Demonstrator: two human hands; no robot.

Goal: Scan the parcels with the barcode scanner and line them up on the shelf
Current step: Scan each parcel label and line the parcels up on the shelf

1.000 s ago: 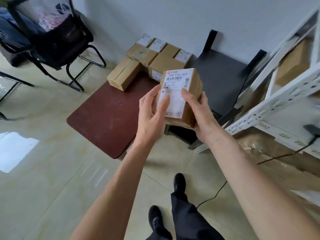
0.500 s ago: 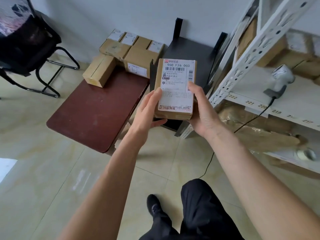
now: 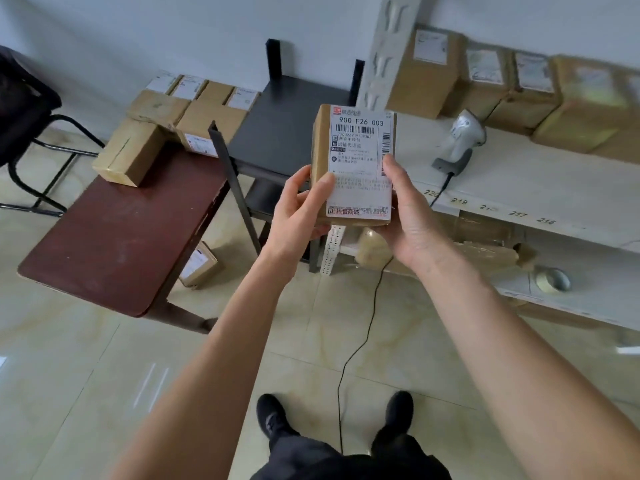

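Note:
A brown cardboard parcel [image 3: 355, 161] with a white shipping label facing me is held upright in front of me. My left hand [image 3: 298, 209] grips its left edge and my right hand [image 3: 405, 216] grips its right edge and underside. A grey and white barcode scanner [image 3: 459, 140] lies on the white shelf [image 3: 540, 188], to the right of the parcel, with its black cable running down to the floor. Several parcels [image 3: 512, 88] stand in a row at the back of that shelf. More parcels [image 3: 176, 123] sit on the dark red table [image 3: 114, 230] at the left.
A black metal rack [image 3: 291, 126] stands between table and shelf. One small parcel [image 3: 199, 265] lies on the floor under the table. A tape roll [image 3: 552, 279] rests on the lower shelf board. A black chair [image 3: 24, 112] is far left. My feet are on the tiled floor.
My view has swung right from the table toward the white shelf. The parcel stays in both hands, and the scanner and the shelf's row of parcels have come fully into sight.

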